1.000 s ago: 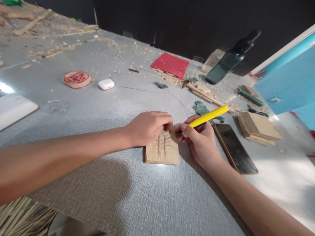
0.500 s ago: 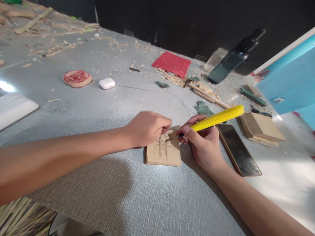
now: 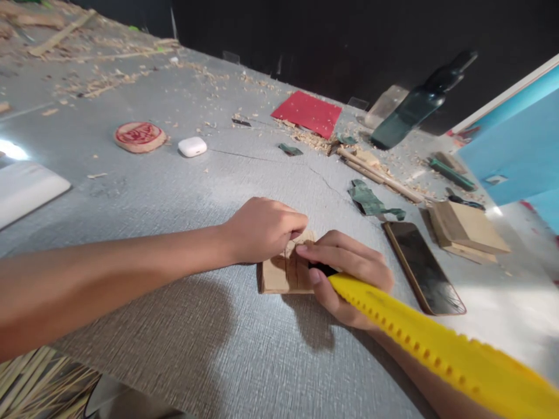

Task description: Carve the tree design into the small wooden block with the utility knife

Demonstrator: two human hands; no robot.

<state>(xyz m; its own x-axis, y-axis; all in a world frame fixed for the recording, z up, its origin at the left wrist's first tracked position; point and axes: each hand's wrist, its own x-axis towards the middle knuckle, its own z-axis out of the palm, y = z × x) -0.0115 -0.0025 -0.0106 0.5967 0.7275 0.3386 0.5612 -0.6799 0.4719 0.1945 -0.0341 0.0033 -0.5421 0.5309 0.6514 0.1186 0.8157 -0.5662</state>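
A small square wood block with carved lines lies flat on the grey table. Curled over its upper left edge, my left hand is closed and presses it down. My right hand grips a yellow utility knife by its black front end. The knife's handle points toward me at the lower right. My right fingertips rest over the block's right side, and the blade is hidden beneath them.
A phone and stacked wood blocks lie to the right. Behind are green sandpaper scraps, red paper, a dark bottle and wood shavings. A white earbud case and a red-marked wood disc sit left.
My right hand has turned the utility knife, so its handle swung from pointing up and away to pointing down toward me. The right fingers moved over the block; my left hand stays put.
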